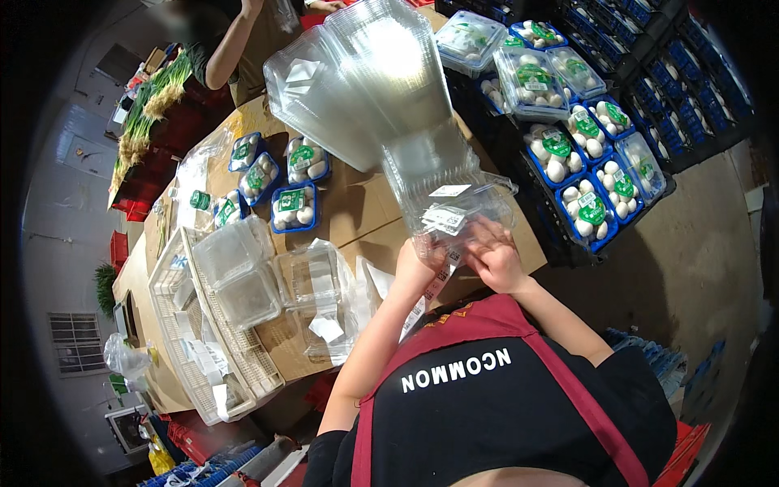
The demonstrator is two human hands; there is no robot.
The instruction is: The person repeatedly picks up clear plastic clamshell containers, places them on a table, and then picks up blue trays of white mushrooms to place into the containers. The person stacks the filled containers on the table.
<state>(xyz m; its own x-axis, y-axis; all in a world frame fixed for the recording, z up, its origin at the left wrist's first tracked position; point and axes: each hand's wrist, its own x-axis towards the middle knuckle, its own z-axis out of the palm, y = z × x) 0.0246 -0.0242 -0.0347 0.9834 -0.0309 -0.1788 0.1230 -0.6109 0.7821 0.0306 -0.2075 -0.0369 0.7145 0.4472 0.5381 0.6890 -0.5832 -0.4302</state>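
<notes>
The left hand (423, 258) and the right hand (493, 261) are touching the near edge of a clear plastic box (479, 197), on the near right part of the brown cardboard (365, 213). A long white paper strip with dark marks (442, 274) is hanging between them. Shiny plastic is hiding some fingers, so I cannot tell how tightly either hand is gripping. White paper labels (442, 217) are lying on the box.

Just beyond, tall stacks of clear plastic boxes (357, 85) are blocking the far middle. On the right, blue trays of white mushrooms (590, 213) are crowding together. More blue mushroom trays (293, 209) are sitting on the left. Nearer on the left, an open clear box (304, 280) is lying beside a cream plastic basket (264, 372). Far left, green onions with pale roots (166, 89) are lying in a heap, and another person's bare arm (234, 50) is reaching beside them.
</notes>
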